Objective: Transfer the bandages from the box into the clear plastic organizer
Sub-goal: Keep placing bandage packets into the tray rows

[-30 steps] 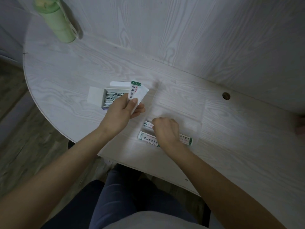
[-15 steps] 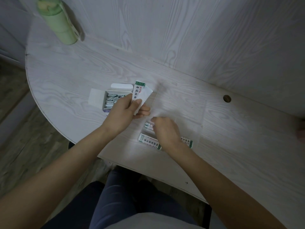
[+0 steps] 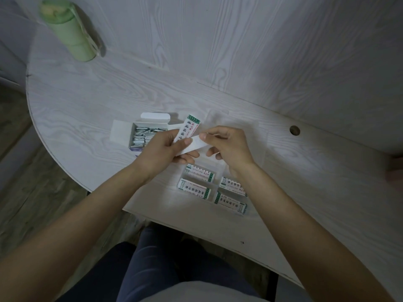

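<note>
Head view: both hands meet above the table point(image 3: 87, 101).
Left hand point(image 3: 161, 149): fingers curled round held bandages point(image 3: 189, 129).
Right hand point(image 3: 226, 144): pinching the white strip point(image 3: 193, 146).
Box point(image 3: 144, 134): open, at 9 o'clock of the hands.
Organizer point(image 3: 259, 149): four packets point(image 3: 194, 189) inside, at 6 o'clock.

place: looks like a home room, some small desk nook
worktop point(image 3: 91, 101): pale wood-grain board with a rounded edge and a cable hole point(image 3: 294, 130)
wall point(image 3: 261, 40): same pale wood-grain panels
floor point(image 3: 28, 192): wood planks
extras: green bottle point(image 3: 69, 31) in the corner
</note>
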A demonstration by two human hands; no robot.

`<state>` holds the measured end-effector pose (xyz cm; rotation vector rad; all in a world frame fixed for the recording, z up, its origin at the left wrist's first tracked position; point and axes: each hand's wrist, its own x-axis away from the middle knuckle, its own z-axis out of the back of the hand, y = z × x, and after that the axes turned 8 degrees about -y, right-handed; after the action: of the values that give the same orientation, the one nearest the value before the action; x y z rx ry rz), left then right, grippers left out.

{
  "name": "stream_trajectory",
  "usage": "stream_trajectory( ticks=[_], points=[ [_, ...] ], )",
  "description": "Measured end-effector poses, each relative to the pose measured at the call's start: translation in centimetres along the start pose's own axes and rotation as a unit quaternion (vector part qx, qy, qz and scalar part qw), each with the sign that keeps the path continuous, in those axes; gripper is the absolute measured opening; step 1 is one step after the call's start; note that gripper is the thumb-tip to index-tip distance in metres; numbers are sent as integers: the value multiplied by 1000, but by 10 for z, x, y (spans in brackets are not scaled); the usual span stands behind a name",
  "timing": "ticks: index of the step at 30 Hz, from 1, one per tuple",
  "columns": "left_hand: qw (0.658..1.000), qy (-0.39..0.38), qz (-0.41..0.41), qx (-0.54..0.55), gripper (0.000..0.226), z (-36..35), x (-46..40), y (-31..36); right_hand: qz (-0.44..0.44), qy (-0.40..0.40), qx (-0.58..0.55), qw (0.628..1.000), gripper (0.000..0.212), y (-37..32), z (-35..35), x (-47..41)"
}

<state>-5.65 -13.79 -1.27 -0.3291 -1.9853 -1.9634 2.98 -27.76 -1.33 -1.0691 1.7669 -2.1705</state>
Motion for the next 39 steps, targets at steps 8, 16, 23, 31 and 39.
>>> stream_trajectory(
  ticks=[8, 16, 23, 31, 39],
  points=[
    [997, 57, -5, -43, 16, 7, -6, -5, -29, 7, -157, 987, 7, 17, 7, -3],
    [998, 46, -3, -53, 20, 8, -8, -10, -42, 94, 71, 992, 14, 64, 7, 3],
    [999, 36, -8, -37, 20, 4, -7, -12, 9, 84, 274, 958, 7, 77, -7, 3],
    [999, 29, -1, -45, 17, 5, -6, -17, 28, 33, 544, 838, 10, 74, -19, 1],
    [998, 10, 11, -67, 12, 6, -4, -15, 49, -1, 557, 829, 15, 74, -21, -3]
  ],
)
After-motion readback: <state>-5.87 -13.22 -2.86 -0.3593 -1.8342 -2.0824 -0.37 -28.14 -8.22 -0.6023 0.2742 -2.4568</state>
